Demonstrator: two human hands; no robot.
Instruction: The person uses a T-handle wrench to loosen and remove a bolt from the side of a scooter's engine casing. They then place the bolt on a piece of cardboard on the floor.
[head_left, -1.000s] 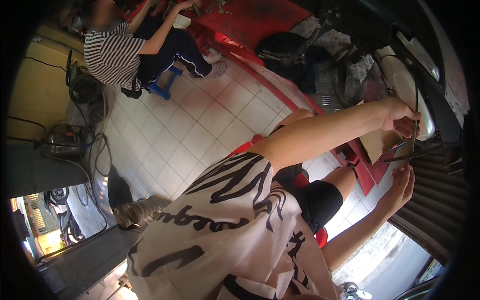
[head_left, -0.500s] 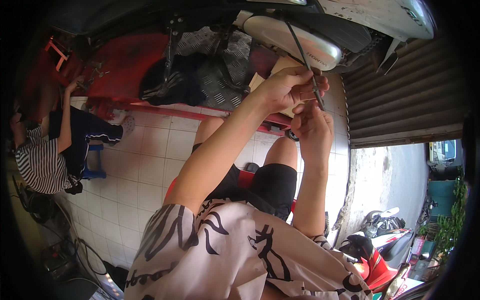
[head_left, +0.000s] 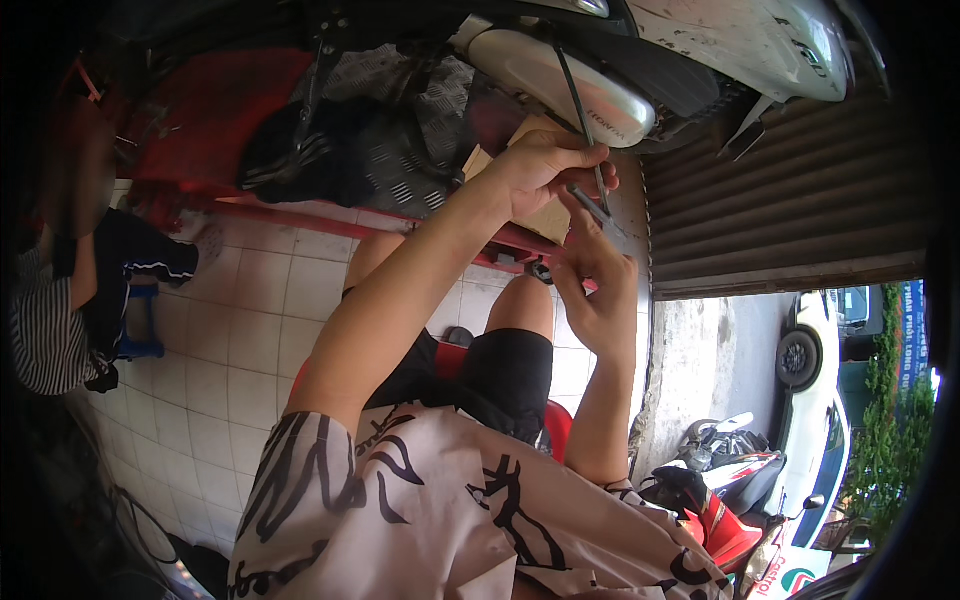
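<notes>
A thin black cable [head_left: 570, 85] comes down from the scooter above. My left hand [head_left: 545, 175] is closed on it near its lower end, thumb pressed along it. Just below, my right hand [head_left: 600, 290] is raised with its thumb apart from the other fingers. A short grey metal rod-like piece [head_left: 590, 206] lies at its fingertips, seemingly gripped between them, close beside the cable's end. Whether the piece touches the cable, I cannot tell. Behind my hands is the scooter's silver side cover [head_left: 560, 85].
A red work stand [head_left: 300, 205] with a metal tread plate carries the scooter, with cardboard [head_left: 548, 220] behind my hands. On the left a person in a striped shirt [head_left: 50, 335] sits by a blue stool [head_left: 140, 325]. A ribbed shutter [head_left: 780, 205], parked motorbikes [head_left: 730, 470] and a white car [head_left: 815, 400] are right.
My right hand has drawn slightly down from the left, its thumb now spread, and the grey piece sits apart at an angle. The view has shifted right; a white car has appeared outside.
</notes>
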